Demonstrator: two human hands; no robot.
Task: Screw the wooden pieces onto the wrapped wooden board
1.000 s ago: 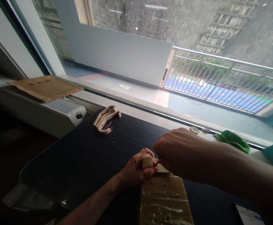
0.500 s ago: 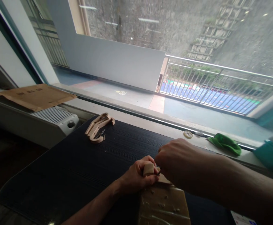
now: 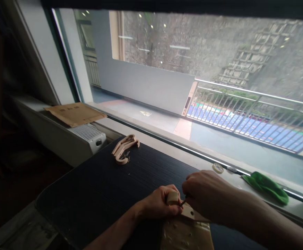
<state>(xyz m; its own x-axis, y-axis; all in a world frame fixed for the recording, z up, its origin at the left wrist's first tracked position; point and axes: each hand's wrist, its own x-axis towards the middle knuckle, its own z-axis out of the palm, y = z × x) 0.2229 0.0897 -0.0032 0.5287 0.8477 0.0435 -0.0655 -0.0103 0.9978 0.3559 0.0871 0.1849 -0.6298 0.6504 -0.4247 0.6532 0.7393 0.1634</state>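
My left hand [image 3: 164, 201] is wrapped round a pale wooden hook [image 3: 172, 198], whose rounded end sticks up between thumb and fingers. The hook's flat part, with a dark hole, extends right over a block wrapped in brown tape [image 3: 185, 234]. Closed fingers of my right hand [image 3: 200, 189] grip a thin dark rod-like tool [image 3: 183, 201]. Its tip points down at the wood beside my left thumb; the contact point is hidden. Farther back on the black table [image 3: 94, 194] lie other wooden hooks [image 3: 124, 150], with several small metal screws or nails [image 3: 127, 155] beside them.
A roll of tape [image 3: 217, 168] and a green cloth-like item [image 3: 267, 187] lie on the windowsill to the right. At left, a brown paper envelope [image 3: 76, 114] rests on a white radiator-like unit [image 3: 89, 135]. The window stands behind the table.
My view has turned left and up, so the scene sits farther right and lower. My right hand has shifted slightly away from the wood, revealing more of the tool and the hole.
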